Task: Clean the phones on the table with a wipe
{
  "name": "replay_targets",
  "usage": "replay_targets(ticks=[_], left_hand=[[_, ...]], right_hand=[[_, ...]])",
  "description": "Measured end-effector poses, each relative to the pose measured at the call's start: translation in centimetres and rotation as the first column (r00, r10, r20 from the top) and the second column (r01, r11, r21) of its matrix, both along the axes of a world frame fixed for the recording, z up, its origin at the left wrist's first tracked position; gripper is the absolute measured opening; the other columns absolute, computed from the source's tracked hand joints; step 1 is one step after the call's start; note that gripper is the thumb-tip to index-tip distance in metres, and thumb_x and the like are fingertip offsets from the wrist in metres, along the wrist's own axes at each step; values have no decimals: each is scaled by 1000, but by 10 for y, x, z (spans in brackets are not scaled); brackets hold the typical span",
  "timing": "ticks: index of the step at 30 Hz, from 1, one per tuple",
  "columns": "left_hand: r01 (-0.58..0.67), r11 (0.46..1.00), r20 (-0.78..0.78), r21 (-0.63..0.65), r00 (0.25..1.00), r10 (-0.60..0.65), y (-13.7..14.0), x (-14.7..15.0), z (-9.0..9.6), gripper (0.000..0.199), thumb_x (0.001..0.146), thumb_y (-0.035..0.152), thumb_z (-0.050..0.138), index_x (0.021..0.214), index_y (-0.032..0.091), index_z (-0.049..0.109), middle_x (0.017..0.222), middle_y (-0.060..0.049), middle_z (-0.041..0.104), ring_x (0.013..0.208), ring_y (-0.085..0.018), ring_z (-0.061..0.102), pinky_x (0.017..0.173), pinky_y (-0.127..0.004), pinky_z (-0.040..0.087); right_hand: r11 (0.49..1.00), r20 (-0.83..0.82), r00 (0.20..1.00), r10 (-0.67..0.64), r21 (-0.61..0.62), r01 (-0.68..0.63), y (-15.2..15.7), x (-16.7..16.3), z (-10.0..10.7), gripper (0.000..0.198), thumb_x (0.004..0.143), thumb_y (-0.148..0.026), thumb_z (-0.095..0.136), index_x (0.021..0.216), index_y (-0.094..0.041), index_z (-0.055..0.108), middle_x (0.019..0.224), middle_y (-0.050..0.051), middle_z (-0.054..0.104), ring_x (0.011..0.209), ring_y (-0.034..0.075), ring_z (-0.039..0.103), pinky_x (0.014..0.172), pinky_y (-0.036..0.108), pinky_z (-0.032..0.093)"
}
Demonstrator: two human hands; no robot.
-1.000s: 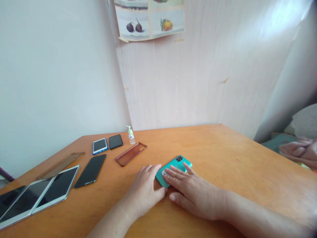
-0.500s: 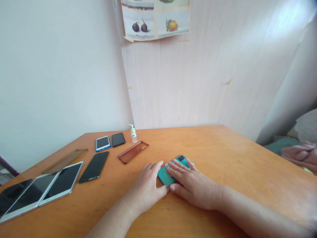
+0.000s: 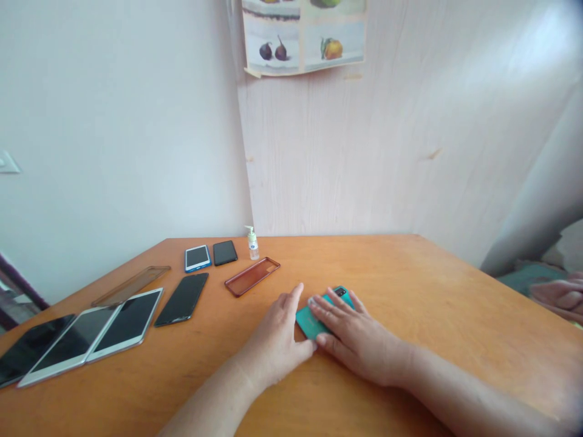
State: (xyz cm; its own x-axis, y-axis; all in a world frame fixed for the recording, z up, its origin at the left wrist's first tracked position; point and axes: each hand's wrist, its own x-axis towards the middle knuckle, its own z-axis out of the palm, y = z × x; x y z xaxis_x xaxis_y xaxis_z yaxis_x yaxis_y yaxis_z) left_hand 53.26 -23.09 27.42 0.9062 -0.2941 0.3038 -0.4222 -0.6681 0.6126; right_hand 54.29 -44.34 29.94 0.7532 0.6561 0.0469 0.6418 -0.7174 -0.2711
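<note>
A teal smartphone [image 3: 308, 323] lies face down on the wooden table, its dark camera block at the far right corner. Across its back rests my right hand [image 3: 362, 337], flat with the fingers stretched out, covering much of the phone. Something small and whitish shows at its fingertips; I cannot make out what it is. My left hand [image 3: 277, 340] stands at the phone's left side, thumb and fingers apart. Its thumb tip is by the phone's near corner, close to my right thumb, and the index finger points up clear of the phone.
Left on the table [image 3: 387, 267] are a reddish phone case [image 3: 252, 277], a pump bottle [image 3: 253, 244], a black phone [image 3: 182, 299], a white tablet [image 3: 125, 328], a blue-edged phone [image 3: 197, 258], a small dark phone [image 3: 225, 253] and a brownish clear case [image 3: 132, 285]. Another person's hand [image 3: 558, 297] is at far right.
The view has swung slightly left, so everything sits further right. My left index finger has lifted away from the phone's edge. My right hand stays flat on the phone.
</note>
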Motion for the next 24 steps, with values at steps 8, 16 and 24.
replay_targets(ticks=[8,16,24], left_hand=[[10,1000,-19,12,1000,-9,0,-3,5,97,73,23,72,154,22,18,142,-16,45,132,-32,46,109,-49,40],[16,999,16,-34,1000,-16,-1,-2,2,93,75,18,70,153,25,19,139,-15,49,130,-30,49,108,-48,41],[15,1000,-12,19,1000,-15,0,-3,3,98,73,23,74,154,24,18,142,-15,47,130,-31,48,109,-49,39]], right_hand=[[985,50,984,-171,-7,171,-7,17,-9,59,101,-53,29,154,-25,32,159,5,30,148,38,13,113,72,5],[990,-7,991,137,17,-137,4,-7,3,64,101,-58,29,157,-28,20,162,4,23,149,34,10,116,67,8],[961,90,960,-265,-53,270,-12,18,-8,63,101,-55,29,153,-19,34,158,10,32,147,38,17,112,73,4]])
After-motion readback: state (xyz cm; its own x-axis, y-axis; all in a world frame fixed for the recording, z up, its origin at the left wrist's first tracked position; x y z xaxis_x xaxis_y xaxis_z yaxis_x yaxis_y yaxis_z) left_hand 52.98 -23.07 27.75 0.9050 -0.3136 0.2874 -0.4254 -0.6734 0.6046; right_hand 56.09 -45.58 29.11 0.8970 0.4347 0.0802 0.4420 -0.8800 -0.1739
